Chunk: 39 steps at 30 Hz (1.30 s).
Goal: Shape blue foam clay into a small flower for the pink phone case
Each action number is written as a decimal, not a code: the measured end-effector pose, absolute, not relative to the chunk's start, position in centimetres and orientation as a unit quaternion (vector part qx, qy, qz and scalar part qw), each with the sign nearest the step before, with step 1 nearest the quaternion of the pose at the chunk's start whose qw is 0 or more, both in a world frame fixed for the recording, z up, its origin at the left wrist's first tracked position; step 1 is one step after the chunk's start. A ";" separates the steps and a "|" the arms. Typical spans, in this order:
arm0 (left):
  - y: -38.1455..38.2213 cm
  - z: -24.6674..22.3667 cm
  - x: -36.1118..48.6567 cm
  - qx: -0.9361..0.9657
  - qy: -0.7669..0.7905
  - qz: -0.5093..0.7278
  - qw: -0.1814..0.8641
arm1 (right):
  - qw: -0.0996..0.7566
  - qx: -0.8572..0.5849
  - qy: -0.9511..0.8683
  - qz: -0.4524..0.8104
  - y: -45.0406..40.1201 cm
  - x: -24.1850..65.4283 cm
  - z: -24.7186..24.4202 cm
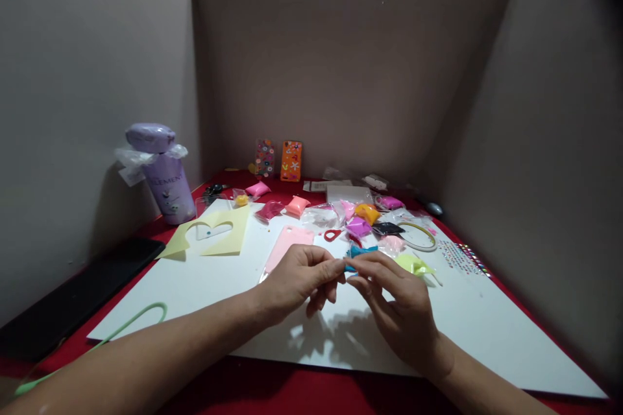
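Observation:
My left hand (306, 277) and my right hand (402, 301) meet over the middle of the white board (175, 301). Between their fingertips is a small blue piece of soft clay (349, 268), mostly hidden by the fingers. Both hands are closed in a pinch on it. Just behind them lies a blue clay packet (363, 250). A pink phone case (291, 243) rests on the board, partly covered by my left hand. To the right of my right hand's fingers is a yellow-green clay packet (413, 264).
Several clay packets, including an orange one (367, 213), lie along the back. Yellow paper with a heart cutout (233, 230) is at left, near a purple wrapped cup (170, 188). Rhinestone sheets (462, 258) lie right. Two decorated cases, one orange (291, 161), lean against the back wall.

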<state>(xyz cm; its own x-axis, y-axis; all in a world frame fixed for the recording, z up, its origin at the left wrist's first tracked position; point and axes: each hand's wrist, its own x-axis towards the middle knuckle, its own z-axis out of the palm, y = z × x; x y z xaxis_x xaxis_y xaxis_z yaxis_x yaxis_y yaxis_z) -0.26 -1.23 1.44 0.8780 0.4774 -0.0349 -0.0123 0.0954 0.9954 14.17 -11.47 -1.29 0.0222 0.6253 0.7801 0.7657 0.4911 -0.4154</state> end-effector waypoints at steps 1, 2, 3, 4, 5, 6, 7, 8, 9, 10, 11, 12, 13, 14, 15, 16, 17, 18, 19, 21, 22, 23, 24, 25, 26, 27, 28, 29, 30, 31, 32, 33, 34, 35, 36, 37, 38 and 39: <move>-1.3 1.5 -0.3 0.652 0.182 0.173 0.715 | 0.512 -0.504 -0.693 -0.067 -11.5 14.2 -1.3; -1.3 1.5 -0.3 0.653 0.185 0.174 0.714 | 0.514 -0.507 -0.689 -0.062 -11.5 14.1 -1.3; -1.3 1.5 -0.3 0.652 0.186 0.173 0.715 | 0.518 -0.506 -0.688 -0.057 -11.6 14.1 -1.3; -1.2 1.5 -0.3 0.648 0.186 0.172 0.718 | 0.521 -0.504 -0.687 -0.052 -11.6 14.0 -1.3; -1.2 1.4 -0.3 0.643 0.185 0.170 0.724 | 0.524 -0.500 -0.687 -0.048 -11.6 14.0 -1.2; -1.1 1.3 -0.3 0.636 0.184 0.167 0.731 | 0.527 -0.495 -0.689 -0.046 -11.6 13.9 -1.2; -1.0 1.2 -0.2 0.629 0.183 0.163 0.738 | 0.529 -0.489 -0.692 -0.045 -11.6 13.9 -1.1; -0.9 1.1 -0.2 0.622 0.185 0.158 0.745 | 0.530 -0.483 -0.695 -0.042 -11.6 13.9 -1.1; -0.8 1.0 -0.2 0.616 0.187 0.153 0.749 | 0.531 -0.480 -0.697 -0.039 -11.6 13.9 -1.1; -0.8 1.0 -0.2 0.614 0.192 0.149 0.751 | 0.530 -0.480 -0.698 -0.036 -11.6 13.9 -1.1; -0.7 0.9 -0.1 0.614 0.198 0.146 0.750 | 0.529 -0.481 -0.698 -0.032 -11.5 13.9 -1.1; -0.7 0.9 -0.1 0.615 0.204 0.143 0.748 | 0.529 -0.483 -0.697 -0.028 -11.5 13.9 -1.1; -0.7 0.9 -0.1 0.618 0.210 0.141 0.745 | 0.528 -0.486 -0.696 -0.023 -11.5 13.9 -1.1; -0.7 0.9 0.0 0.620 0.216 0.139 0.741 | 0.526 -0.487 -0.697 -0.014 -11.5 13.9 -1.2; -0.8 1.0 0.0 0.623 0.220 0.138 0.738 | 0.524 -0.485 -0.700 -0.001 -11.5 13.9 -1.2; -0.8 1.0 0.0 0.625 0.222 0.139 0.735 | 0.524 -0.481 -0.703 0.014 -11.5 13.8 -1.2; -0.8 1.1 0.0 0.627 0.221 0.142 0.734 | 0.527 -0.476 -0.703 0.031 -11.6 13.8 -1.2; -0.9 1.2 -0.1 0.627 0.218 0.146 0.733 | 0.534 -0.475 -0.698 0.048 -11.6 13.8 -1.2; -0.9 1.2 -0.1 0.626 0.214 0.151 0.735 | 0.545 -0.478 -0.686 0.061 -11.6 13.8 -1.3; -0.9 1.2 -0.1 0.620 0.206 0.157 0.740 | 0.572 -0.501 -0.645 0.071 -11.5 13.9 -1.4; -0.9 1.2 -0.1 0.616 0.202 0.158 0.744 | 0.580 -0.515 -0.627 0.069 -11.5 13.9 -1.5; -0.8 1.1 -0.1 0.612 0.198 0.160 0.749 | 0.582 -0.526 -0.617 0.063 -11.4 14.0 -1.6; -0.8 1.0 -0.1 0.608 0.194 0.161 0.753 | 0.578 -0.531 -0.617 0.055 -11.3 14.0 -1.7; -0.7 0.9 -0.1 0.605 0.190 0.161 0.756 | 0.569 -0.531 -0.626 0.047 -11.3 14.1 -1.7; -0.7 0.8 0.0 0.604 0.189 0.160 0.758 | 0.558 -0.529 -0.637 0.041 -11.2 14.1 -1.7; -0.6 0.7 0.0 0.604 0.192 0.158 0.757 | 0.548 -0.527 -0.649 0.035 -11.2 14.0 -1.7; -0.6 0.7 0.0 0.606 0.198 0.156 0.755 | 0.538 -0.526 -0.658 0.029 -11.2 14.0 -1.7; -0.7 0.7 0.0 0.611 0.205 0.153 0.749 | 0.529 -0.526 -0.666 0.024 -11.2 13.9 -1.7; -0.7 0.7 -0.1 0.618 0.212 0.151 0.742 | 0.520 -0.525 -0.674 0.018 -11.2 13.9 -1.7; -0.8 0.7 -0.1 0.627 0.219 0.150 0.732 | 0.513 -0.522 -0.681 0.012 -11.2 13.8 -1.6; -0.9 0.8 -0.1 0.639 0.224 0.148 0.721 | 0.507 -0.520 -0.687 0.007 -11.2 13.8 -1.6; -1.0 0.9 -0.1 0.651 0.227 0.145 0.710 | 0.503 -0.517 -0.692 0.004 -11.2 13.7 -1.6; -1.1 0.9 -0.2 0.663 0.229 0.143 0.699 | 0.501 -0.515 -0.695 0.003 -11.2 13.7 -1.6; -1.1 1.0 -0.2 0.673 0.228 0.141 0.690 | 0.501 -0.514 -0.696 0.005 -11.2 13.7 -1.6; -1.1 0.9 -0.2 0.682 0.224 0.139 0.683 | 0.501 -0.514 -0.696 0.008 -11.2 13.7 -1.7; -1.0 0.9 -0.3 0.689 0.218 0.137 0.678 | 0.501 -0.513 -0.697 0.011 -11.1 13.7 -1.7; -0.9 0.8 -0.3 0.693 0.211 0.137 0.676 | 0.500 -0.512 -0.698 0.014 -11.1 13.7 -1.8; -0.8 0.8 -0.3 0.693 0.205 0.137 0.678 | 0.500 -0.512 -0.698 0.015 -11.1 13.8 -1.9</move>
